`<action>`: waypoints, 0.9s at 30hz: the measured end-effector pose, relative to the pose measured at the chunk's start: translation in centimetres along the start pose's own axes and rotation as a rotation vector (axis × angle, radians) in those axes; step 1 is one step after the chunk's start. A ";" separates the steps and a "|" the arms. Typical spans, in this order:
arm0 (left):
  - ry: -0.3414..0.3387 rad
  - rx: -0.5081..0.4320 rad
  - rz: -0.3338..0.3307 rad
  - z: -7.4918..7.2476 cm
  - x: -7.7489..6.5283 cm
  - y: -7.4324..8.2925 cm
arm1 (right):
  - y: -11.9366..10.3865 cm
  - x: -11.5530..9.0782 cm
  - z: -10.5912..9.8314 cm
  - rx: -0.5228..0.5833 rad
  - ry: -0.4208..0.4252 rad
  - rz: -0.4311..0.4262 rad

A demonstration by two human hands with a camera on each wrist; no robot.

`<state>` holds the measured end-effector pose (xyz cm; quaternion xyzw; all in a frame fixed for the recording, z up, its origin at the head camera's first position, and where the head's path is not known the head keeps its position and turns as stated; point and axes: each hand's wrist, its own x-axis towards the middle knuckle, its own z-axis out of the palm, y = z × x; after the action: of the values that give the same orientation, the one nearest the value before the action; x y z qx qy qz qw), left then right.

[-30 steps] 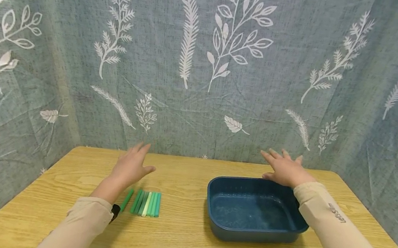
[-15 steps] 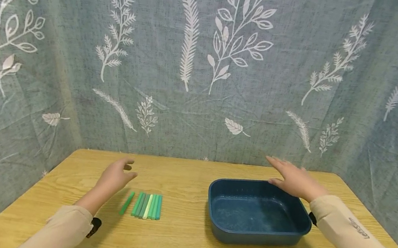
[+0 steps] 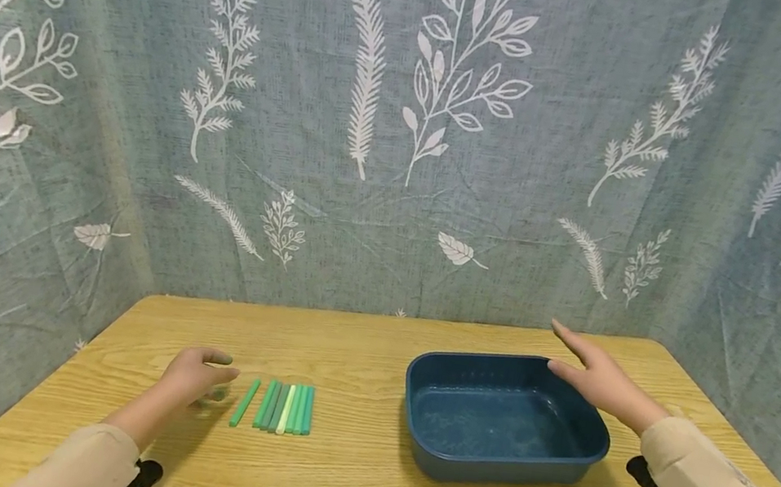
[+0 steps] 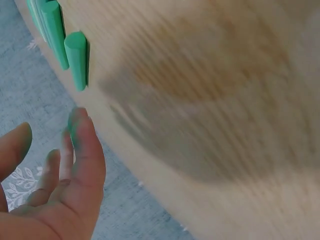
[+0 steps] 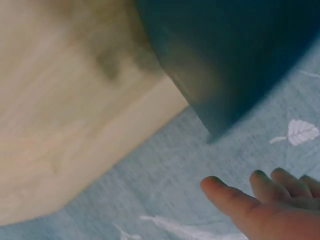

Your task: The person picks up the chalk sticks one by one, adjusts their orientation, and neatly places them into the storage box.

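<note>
Several chalk-like sticks in green shades, one of them pale yellow, lie side by side in a row (image 3: 284, 408) on the table. A single green stick (image 3: 245, 403) lies slightly apart, left of the row. Just left of that stick is my left hand (image 3: 192, 372), fingers loosely bent and holding nothing; its fingertips look green-stained in the left wrist view, near the single stick (image 4: 76, 59). On the right stands a dark blue rectangular basin (image 3: 502, 461) with nothing visible inside. My right hand (image 3: 598, 378) hovers by its back right corner, fingers extended, holding nothing.
The wooden table (image 3: 346, 468) is backed by a grey-blue curtain (image 3: 388, 260) with white leaf prints, which also hangs along both sides. Bare wood shows between the sticks and the basin.
My left hand has come down and left, from above the sticks to beside the single one. The right hand has drawn to the right and lower, off the basin's back rim.
</note>
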<state>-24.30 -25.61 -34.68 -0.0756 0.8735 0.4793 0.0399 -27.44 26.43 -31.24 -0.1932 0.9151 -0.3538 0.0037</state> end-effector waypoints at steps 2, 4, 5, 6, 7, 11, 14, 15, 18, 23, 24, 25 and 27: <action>-0.034 -0.040 -0.016 0.0 0.0 -0.3 | 0.5 -0.5 0.0 0.050 0.005 0.017; -0.067 -0.061 -0.036 0.1 0.0 -0.5 | 1.0 -0.9 0.1 0.070 0.013 0.025; -0.083 -0.070 -0.048 0.1 0.0 -0.6 | 1.2 -1.1 0.2 0.080 0.017 0.030; -0.099 -0.076 -0.054 0.2 0.0 -0.7 | 1.4 -1.2 0.2 0.085 0.024 0.033; -0.116 -0.082 -0.062 0.2 0.1 -0.8 | 1.6 -1.4 0.3 0.094 0.029 0.041; -0.180 -0.107 -0.094 0.2 0.3 -1.2 | 2.1 -2.0 0.7 0.164 0.050 0.086; -0.223 -0.136 -0.121 -0.1 0.4 -1.4 | 2.4 -2.4 0.9 0.226 0.049 0.127; -0.236 -0.142 -0.132 -0.2 0.5 -1.5 | 2.5 -2.5 1.0 0.251 0.042 0.142; -0.271 -0.169 -0.174 -0.6 0.7 -1.8 | 2.7 -2.9 1.2 0.327 0.014 0.186; -0.315 -0.182 -0.211 -0.9 1.0 -2.1 | 3.1 -3.3 1.7 0.415 0.027 0.222; -0.320 -0.180 -0.206 -0.9 1.0 -2.1 | 3.2 -3.4 1.8 0.428 0.037 0.226; -0.325 -0.176 -0.198 -0.8 1.1 -2.2 | 3.3 -3.5 1.9 0.441 0.047 0.227; -0.343 -0.163 -0.177 -0.7 1.2 -2.0 | 3.4 -3.6 2.1 0.458 0.070 0.232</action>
<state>-25.16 -27.36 -36.17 -0.0725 0.8023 0.5487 0.2236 -25.02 28.68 -35.49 -0.0686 0.8268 -0.5555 0.0561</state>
